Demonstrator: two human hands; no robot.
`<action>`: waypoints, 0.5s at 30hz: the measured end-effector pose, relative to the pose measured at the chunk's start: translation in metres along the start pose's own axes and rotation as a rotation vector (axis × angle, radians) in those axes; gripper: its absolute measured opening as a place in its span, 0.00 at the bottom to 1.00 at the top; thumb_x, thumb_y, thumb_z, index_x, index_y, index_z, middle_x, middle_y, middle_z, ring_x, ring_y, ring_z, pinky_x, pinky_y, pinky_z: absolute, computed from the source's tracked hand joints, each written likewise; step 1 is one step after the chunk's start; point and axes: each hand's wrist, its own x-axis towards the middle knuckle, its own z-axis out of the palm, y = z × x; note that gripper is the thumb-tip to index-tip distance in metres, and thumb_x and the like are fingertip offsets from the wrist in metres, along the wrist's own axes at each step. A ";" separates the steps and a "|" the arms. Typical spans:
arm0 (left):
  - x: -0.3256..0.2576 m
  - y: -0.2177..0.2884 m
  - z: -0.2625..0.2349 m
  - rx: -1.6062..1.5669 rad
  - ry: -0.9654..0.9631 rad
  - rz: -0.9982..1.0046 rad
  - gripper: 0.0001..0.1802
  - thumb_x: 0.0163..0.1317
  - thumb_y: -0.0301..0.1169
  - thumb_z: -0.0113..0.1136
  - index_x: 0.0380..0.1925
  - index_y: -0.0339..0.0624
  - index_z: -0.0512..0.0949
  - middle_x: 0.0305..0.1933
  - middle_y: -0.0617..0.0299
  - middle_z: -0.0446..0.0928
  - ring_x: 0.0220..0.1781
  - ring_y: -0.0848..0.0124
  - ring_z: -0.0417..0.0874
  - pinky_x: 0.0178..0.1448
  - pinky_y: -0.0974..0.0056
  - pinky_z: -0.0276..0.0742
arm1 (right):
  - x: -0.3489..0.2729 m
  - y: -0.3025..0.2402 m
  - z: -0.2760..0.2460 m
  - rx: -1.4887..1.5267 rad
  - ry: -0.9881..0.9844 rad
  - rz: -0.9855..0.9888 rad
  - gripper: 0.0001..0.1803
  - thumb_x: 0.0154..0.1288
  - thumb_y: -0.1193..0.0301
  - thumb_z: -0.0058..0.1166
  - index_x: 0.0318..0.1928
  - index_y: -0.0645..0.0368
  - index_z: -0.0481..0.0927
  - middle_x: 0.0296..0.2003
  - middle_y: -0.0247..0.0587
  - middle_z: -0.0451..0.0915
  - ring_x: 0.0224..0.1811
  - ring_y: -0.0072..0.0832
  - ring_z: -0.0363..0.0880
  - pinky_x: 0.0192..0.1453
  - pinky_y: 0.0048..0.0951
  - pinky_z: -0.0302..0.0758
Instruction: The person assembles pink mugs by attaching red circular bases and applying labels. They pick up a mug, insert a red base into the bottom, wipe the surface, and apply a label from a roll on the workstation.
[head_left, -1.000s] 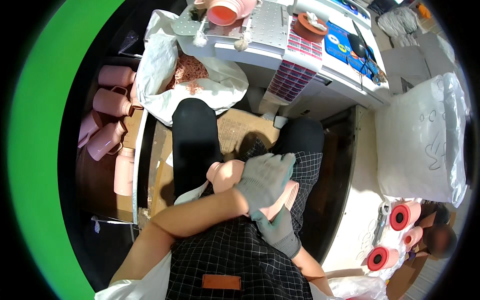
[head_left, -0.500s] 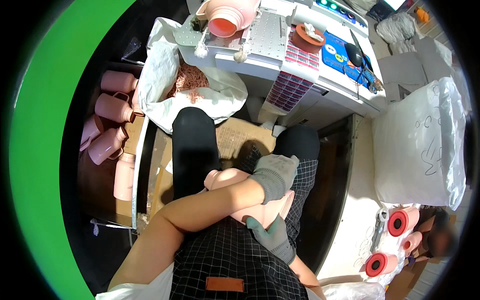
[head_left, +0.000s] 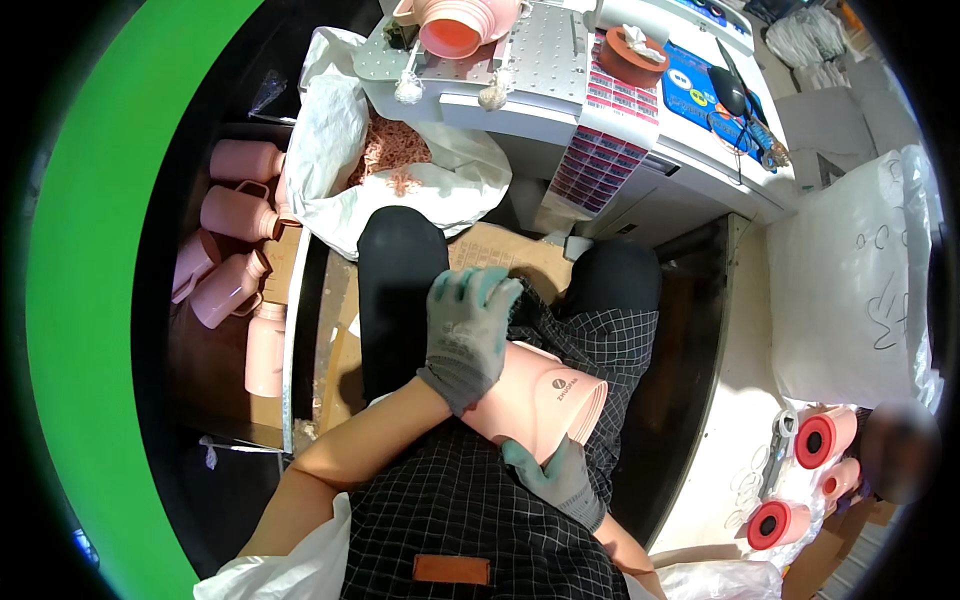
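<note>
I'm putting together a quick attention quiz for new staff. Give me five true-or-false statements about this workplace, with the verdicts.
1. The left hand and the right hand are both gloved. True.
2. The pink bottle at the hands stands upright. False: it lies slanted on its side.
3. The open white sack holds pink shreds. True.
4. The black computer mouse is left of the brown tape roll. False: it is to the right of the roll.
5. The apron is plain white. False: it is black with a white check.
</note>
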 end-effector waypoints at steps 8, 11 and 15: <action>-0.005 0.051 -0.005 -0.230 0.130 0.199 0.18 0.61 0.31 0.64 0.51 0.59 0.84 0.65 0.64 0.77 0.70 0.61 0.73 0.77 0.39 0.66 | -0.005 0.008 0.005 -0.076 0.062 -0.126 0.21 0.68 0.60 0.68 0.51 0.65 0.84 0.38 0.54 0.88 0.37 0.50 0.89 0.42 0.47 0.84; -0.015 0.007 -0.004 -0.016 0.103 0.033 0.19 0.60 0.32 0.66 0.52 0.59 0.83 0.63 0.65 0.77 0.68 0.59 0.74 0.74 0.38 0.65 | -0.001 0.005 0.010 -0.087 0.106 -0.256 0.23 0.68 0.59 0.69 0.51 0.66 0.84 0.36 0.54 0.87 0.36 0.51 0.89 0.40 0.46 0.84; -0.006 0.044 -0.016 -0.121 0.287 0.138 0.19 0.57 0.32 0.69 0.50 0.55 0.84 0.62 0.64 0.77 0.68 0.57 0.73 0.74 0.38 0.64 | -0.003 0.017 0.011 -0.133 0.096 -0.258 0.22 0.68 0.60 0.68 0.52 0.65 0.84 0.37 0.54 0.88 0.36 0.52 0.89 0.39 0.45 0.84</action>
